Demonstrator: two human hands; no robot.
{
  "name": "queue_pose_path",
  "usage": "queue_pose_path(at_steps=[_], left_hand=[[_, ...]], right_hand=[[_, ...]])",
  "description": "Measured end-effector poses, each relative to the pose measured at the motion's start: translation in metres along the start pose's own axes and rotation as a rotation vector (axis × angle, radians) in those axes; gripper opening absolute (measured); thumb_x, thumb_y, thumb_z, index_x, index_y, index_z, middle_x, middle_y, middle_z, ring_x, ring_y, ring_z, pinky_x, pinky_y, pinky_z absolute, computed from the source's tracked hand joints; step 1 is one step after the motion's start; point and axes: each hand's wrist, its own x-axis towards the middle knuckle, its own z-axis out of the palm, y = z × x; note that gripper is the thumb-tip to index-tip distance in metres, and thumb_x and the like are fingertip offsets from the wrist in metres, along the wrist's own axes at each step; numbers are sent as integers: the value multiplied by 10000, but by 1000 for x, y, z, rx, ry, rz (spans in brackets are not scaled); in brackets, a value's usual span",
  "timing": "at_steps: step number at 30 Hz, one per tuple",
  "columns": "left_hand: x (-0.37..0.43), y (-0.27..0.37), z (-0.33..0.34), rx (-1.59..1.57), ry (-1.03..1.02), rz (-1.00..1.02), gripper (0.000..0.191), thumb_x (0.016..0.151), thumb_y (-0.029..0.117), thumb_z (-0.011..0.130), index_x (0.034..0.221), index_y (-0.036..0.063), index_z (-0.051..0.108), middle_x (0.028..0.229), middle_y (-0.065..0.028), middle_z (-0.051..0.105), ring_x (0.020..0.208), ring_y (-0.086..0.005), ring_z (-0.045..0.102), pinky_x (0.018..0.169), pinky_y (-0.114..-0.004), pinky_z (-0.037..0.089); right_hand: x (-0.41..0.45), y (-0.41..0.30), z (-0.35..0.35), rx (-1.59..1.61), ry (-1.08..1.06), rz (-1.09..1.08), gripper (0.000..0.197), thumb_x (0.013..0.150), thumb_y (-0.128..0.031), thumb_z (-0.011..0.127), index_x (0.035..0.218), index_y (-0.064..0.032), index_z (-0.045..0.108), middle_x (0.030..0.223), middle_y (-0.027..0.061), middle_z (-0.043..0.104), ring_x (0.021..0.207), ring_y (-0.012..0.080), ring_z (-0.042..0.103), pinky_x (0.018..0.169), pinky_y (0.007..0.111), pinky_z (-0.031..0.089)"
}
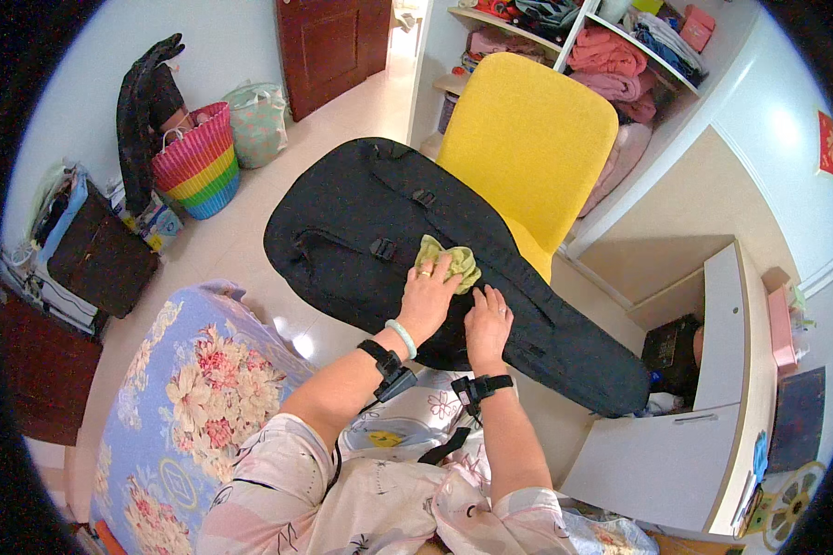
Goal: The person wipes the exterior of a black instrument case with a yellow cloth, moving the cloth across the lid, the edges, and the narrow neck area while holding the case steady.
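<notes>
A black soft guitar bag [361,208] lies across a yellow chair [527,125] in front of me, its wide body to the left and its narrow neck pointing to the lower right. My left hand [427,298] holds a crumpled yellow-green cloth [466,262] against the middle of the bag. Just right of it, my right hand [488,322] rests on the bag, fingers spread a little, with no object visible in it. Two black plastic buckles [382,249] sit on straps along the bag. Part of the chair seat is hidden under the bag.
A bed with a blue floral cover [201,388] is at my left. Behind stand a rainbow woven basket [198,163] and a dark suitcase [101,250]. Open shelves [566,41] hold folded textiles. A white cabinet [656,461] stands close to the bag's neck at the right.
</notes>
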Motion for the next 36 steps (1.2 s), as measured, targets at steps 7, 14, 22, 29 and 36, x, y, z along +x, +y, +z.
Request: queue_pose_path(at_steps=[7,14,22,29,36], left_hand=[[-3,-4,-15,14,-130,-33,322,814,64,575,1107,110,700,1323,-119,502,1157,-305,483,913,-421,403],[-6,-57,-28,177,-11,-176,281,740,37,620,1002,106,697,1270,-123,530,1086,-320,530,821,-447,432],[2,-44,-37,23,137,-225,295,814,126,666,1109,113,683,1306,-117,502,1129,-345,509,877,-468,429],[-5,-14,-6,32,13,-114,333,795,112,676,1125,153,660,1293,-100,502,1161,-338,492,943,-486,405],[-6,-40,-21,39,-13,-192,316,789,99,671,1104,122,663,1279,-117,519,1095,-333,526,882,-458,437]], right_hand=[[-17,44,-1,-46,66,80,269,829,-117,604,1080,-102,699,1215,69,648,1182,230,563,987,417,426],[-45,99,-6,-20,85,225,268,851,-68,555,1080,-32,689,1206,114,654,1171,274,584,1015,422,423],[-31,41,-43,-6,-47,62,519,814,-30,563,1327,-87,515,1428,116,467,1370,297,382,1105,503,309],[-29,-3,-26,77,-133,-51,472,906,-138,596,1367,-154,494,1454,73,451,1383,273,370,1115,495,296],[-31,27,-6,7,-7,-8,491,851,-35,541,1327,-154,541,1405,8,520,1336,269,435,1093,498,321]])
